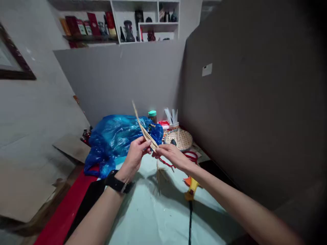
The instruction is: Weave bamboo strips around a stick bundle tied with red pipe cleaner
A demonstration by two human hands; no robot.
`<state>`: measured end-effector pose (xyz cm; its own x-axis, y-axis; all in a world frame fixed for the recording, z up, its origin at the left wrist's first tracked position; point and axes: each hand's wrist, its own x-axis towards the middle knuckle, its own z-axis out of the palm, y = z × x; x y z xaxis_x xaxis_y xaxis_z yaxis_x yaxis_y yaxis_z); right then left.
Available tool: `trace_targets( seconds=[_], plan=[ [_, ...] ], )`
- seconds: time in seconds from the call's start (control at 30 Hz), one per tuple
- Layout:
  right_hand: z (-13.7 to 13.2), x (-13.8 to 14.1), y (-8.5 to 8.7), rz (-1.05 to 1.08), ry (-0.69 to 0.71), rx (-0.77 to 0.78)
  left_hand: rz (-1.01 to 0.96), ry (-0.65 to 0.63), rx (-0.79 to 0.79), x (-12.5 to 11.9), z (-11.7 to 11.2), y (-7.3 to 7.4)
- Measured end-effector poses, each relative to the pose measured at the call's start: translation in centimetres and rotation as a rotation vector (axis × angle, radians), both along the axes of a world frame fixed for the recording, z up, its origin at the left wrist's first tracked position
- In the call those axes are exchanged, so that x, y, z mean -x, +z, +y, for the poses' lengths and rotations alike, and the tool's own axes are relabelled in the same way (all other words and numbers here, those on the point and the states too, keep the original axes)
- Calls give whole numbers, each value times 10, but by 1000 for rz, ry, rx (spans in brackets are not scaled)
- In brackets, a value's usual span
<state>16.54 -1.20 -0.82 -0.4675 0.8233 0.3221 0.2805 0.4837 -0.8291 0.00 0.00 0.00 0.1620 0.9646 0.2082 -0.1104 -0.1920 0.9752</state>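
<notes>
Left hand (134, 153) and right hand (173, 155), each in closed pinch grip on tan strip (145, 133)

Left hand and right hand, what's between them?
In the head view, the tan strip spans the short gap, pinched by the left hand on one side and the right hand on the other.

Tan strip (145, 132), tilted, seemingly folded lengthwise

What fills the blue bag (112, 136) is hidden. The boxes (94, 24) above it are too blurred to read; left of it, the picture frame (21, 60) is cut off. Just right of it, the right hand (173, 155) covers part of the pale strip (147, 135).
</notes>
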Motion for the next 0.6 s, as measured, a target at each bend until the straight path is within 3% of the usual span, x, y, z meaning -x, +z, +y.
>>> trace_targets(
  seconds=[0.17, 0.43, 0.6],
  plan=[
    [-8, -3, -13, 50, -128, -96, -6, -44, 6, -15, -12, -15],
    [-3, -2, -29, 367, -115, 148, 3, -133, 98, -11, -14, -22],
    [1, 6, -33, 492, -101, 255, 90, -77, 64, -9, -12, -27]
  ],
)
